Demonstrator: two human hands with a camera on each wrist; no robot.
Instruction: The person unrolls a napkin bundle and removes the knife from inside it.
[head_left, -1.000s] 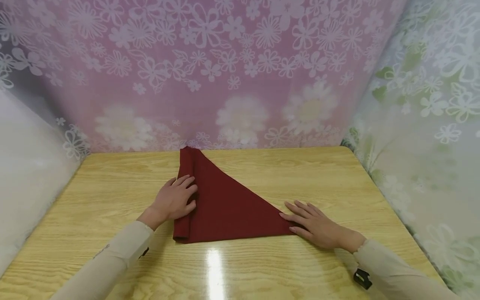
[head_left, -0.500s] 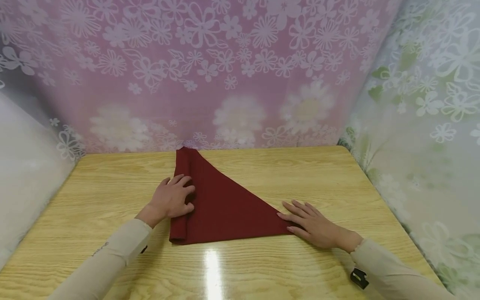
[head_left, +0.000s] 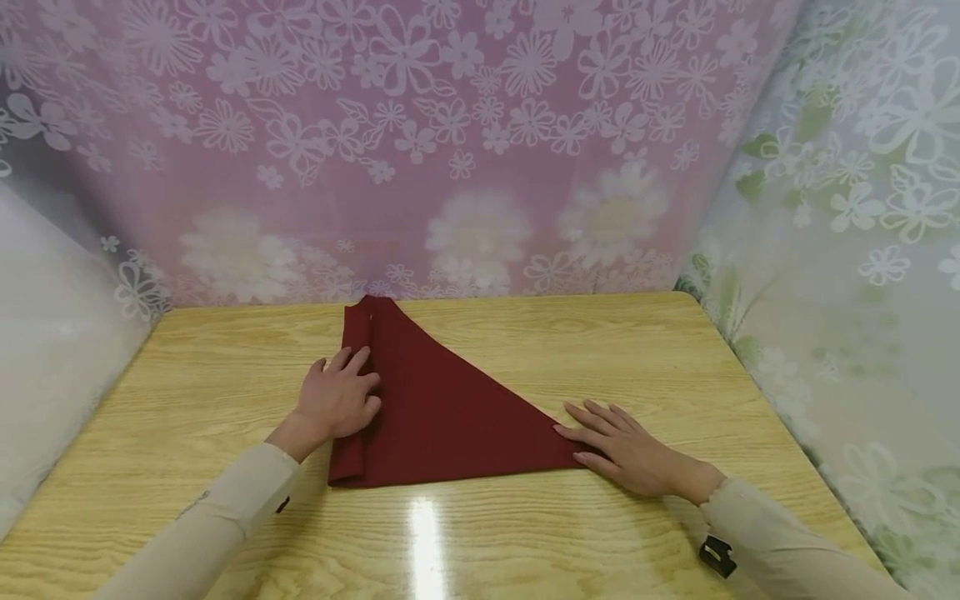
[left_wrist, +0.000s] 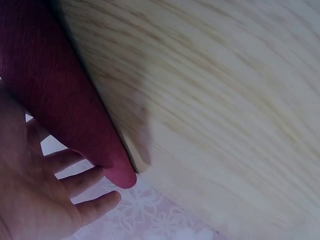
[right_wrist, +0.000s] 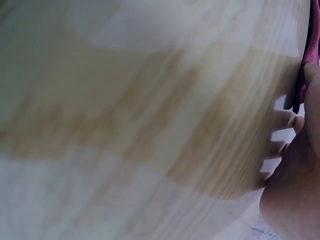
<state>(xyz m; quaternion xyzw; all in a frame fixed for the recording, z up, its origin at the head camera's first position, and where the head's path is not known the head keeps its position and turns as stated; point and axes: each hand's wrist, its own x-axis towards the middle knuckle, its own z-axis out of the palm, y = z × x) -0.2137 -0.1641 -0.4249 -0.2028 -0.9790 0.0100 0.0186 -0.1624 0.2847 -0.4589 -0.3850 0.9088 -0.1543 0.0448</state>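
Observation:
A dark red cloth [head_left: 450,408] lies on the table, tapering to a point at the right. Along its left side a strip is folded over into a thick band. My left hand [head_left: 339,402] rests on that band with its fingers spread. From the left wrist view, the left hand [left_wrist: 37,185] has its fingers extended along the rounded red edge [left_wrist: 75,105]. My right hand [head_left: 630,450] presses flat on the cloth's right corner, fingers spread. At the right edge of the right wrist view, a sliver of red cloth [right_wrist: 312,45] shows beside the right hand [right_wrist: 295,185].
The wood-grain table [head_left: 225,375] ends at a pink flowered backdrop [head_left: 480,150] behind the cloth. A pale flowered sheet [head_left: 862,292] hangs along the right side, and a white one [head_left: 60,350] along the left. The cloth's top end reaches the table's far edge.
My left hand has shifted slightly left, and the folded band on the cloth's left side has moved left with it. My right hand has stayed on the right corner.

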